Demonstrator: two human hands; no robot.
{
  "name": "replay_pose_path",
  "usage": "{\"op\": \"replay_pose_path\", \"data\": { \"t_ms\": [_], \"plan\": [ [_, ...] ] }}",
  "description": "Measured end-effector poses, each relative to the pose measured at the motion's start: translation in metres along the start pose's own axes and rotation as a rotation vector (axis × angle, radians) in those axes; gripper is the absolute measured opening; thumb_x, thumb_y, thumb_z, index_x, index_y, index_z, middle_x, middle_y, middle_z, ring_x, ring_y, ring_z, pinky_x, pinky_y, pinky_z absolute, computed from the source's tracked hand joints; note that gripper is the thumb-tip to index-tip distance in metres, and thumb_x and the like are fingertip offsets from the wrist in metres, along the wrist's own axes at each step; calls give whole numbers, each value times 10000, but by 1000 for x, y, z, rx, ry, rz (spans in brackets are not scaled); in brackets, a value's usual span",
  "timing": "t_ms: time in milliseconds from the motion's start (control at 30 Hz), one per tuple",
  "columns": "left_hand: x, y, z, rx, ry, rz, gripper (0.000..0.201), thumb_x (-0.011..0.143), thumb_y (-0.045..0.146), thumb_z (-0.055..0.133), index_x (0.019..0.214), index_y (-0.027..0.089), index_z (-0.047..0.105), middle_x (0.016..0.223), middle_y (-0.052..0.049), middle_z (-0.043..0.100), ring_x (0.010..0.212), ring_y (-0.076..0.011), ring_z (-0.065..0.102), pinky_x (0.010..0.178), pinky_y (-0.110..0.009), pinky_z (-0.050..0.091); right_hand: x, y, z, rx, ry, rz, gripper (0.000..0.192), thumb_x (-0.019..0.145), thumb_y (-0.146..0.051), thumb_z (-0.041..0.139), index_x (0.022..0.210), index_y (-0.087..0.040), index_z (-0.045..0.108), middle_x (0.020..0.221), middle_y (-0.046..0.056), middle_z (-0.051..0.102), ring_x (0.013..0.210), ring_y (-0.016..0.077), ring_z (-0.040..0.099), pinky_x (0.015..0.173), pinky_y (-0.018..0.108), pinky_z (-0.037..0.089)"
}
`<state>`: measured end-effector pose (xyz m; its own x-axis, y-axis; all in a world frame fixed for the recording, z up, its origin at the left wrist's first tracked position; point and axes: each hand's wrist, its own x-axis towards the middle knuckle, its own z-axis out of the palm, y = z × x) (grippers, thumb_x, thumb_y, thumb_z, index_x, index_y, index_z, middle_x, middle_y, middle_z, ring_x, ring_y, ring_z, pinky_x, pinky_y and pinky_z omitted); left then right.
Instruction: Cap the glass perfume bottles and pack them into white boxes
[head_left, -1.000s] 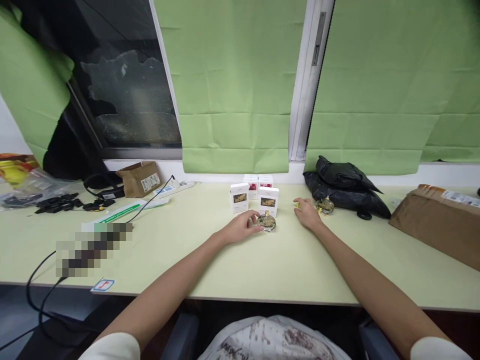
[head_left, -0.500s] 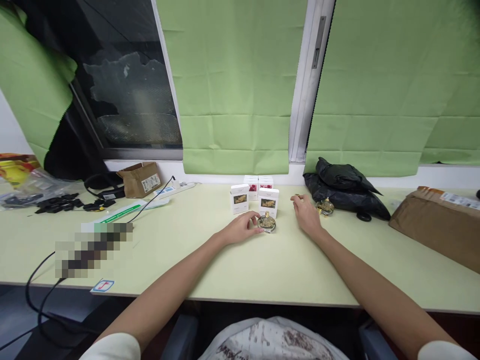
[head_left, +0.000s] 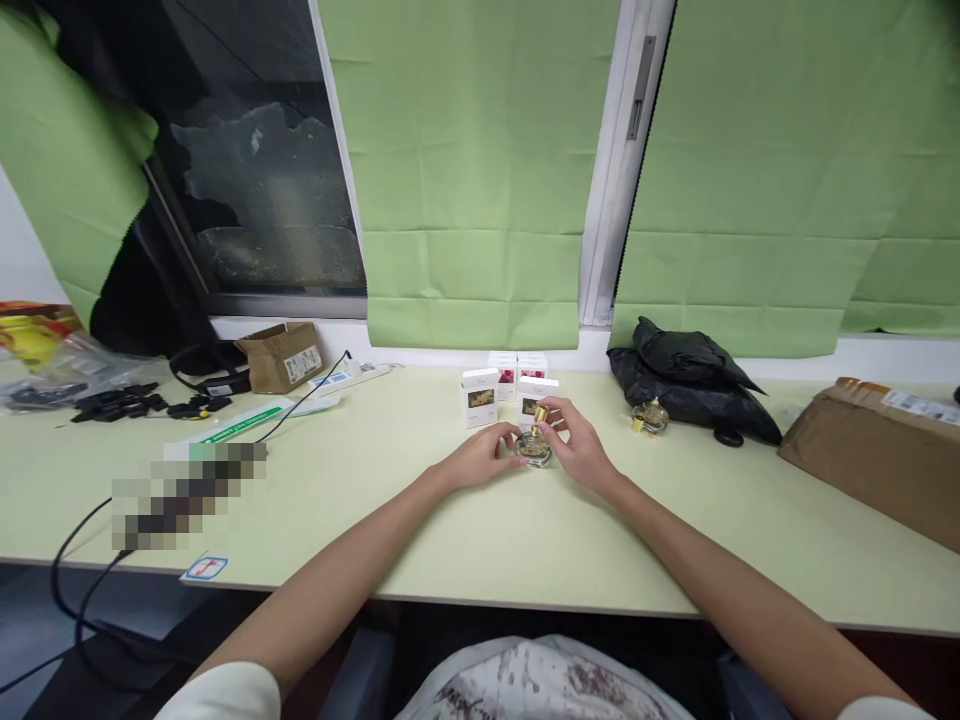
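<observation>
Pale green surface (head_left: 450,540) below a window with green blinds (head_left: 465,180). At centre, a round bottle (head_left: 533,447) with a gold top stands just in front of four small white boxes (head_left: 480,396). The left hand (head_left: 480,458), at 9 o'clock of the bottle, curls loosely with its fingertips against the bottle's side. The right hand (head_left: 581,450), at 3 o'clock, pinches the gold cap (head_left: 540,414) between thumb and forefinger at the bottle's top; whether the cap is seated cannot be told. A second bottle (head_left: 649,417) stands well apart at 2 o'clock of the first, touching a black bag (head_left: 686,375). A brown parcel (head_left: 877,450) lies at the far right. At 10 o'clock of the hands: a small carton (head_left: 279,356), a power strip (head_left: 349,377), black cables (head_left: 202,375) and black clips (head_left: 112,403).
</observation>
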<state>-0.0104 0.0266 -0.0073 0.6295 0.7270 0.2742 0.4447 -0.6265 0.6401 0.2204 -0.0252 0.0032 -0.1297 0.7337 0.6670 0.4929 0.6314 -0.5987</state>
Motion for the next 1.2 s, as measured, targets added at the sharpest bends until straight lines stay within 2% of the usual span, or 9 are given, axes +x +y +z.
{"op": "replay_pose_path", "data": {
  "t_ms": [167, 333, 533, 833, 1033, 1200],
  "plan": [
    [1, -3, 1, 0, -4, 10, 600, 845, 619, 732, 1283, 222, 633, 1089, -57, 681, 766, -172, 581, 705, -307, 465, 0, 2, 1, 6, -43, -30, 306, 1031, -404, 514, 1314, -296, 563, 1261, 69, 660, 911, 217, 689, 839, 391, 565],
    [0, -4, 1, 12, -13, 13, 571, 861, 597, 728, 1287, 228, 632, 1093, -54, 681, 781, -176, 590, 704, -300, 458, 0, 3, 0, -5, -64, -46, 317, 1022, -370, 533, 1325, -294, 583, 1234, 66, 673, 949, 227, 670, 908, 406, 549],
    [0, -4, 1, 25, -18, 49, 480, 913, 546, 693, 1262, 221, 635, 1101, -58, 674, 795, -177, 589, 708, -297, 453, -2, 8, -2, -3, -148, -49, 307, 1018, -367, 548, 1307, -300, 627, 1206, 70, 684, 987, 242, 656, 934, 430, 536],
    [1, -6, 1, 34, -24, 101, 418, 937, 513, 682, 1234, 221, 657, 1061, -50, 672, 796, -176, 586, 709, -288, 448, 0, 18, -3, 39, -173, -34, 289, 1014, -354, 585, 1283, -294, 674, 1171, 56, 707, 1036, 238, 663, 937, 416, 534],
    [2, -8, 2, 32, -20, 98, 444, 923, 531, 693, 1227, 207, 676, 1055, -59, 683, 792, -176, 586, 696, -280, 446, 1, 26, -7, 91, -222, 26, 305, 960, -417, 687, 1238, -293, 692, 1225, 61, 708, 1055, 244, 679, 918, 411, 575],
    [1, -7, 1, 21, -10, 94, 447, 913, 530, 707, 1225, 210, 686, 1036, -53, 689, 769, -168, 583, 688, -279, 444, 0, 23, -7, 47, -238, -16, 315, 959, -406, 687, 1250, -289, 657, 1225, 60, 694, 1052, 235, 676, 934, 418, 580]
  ]
}}
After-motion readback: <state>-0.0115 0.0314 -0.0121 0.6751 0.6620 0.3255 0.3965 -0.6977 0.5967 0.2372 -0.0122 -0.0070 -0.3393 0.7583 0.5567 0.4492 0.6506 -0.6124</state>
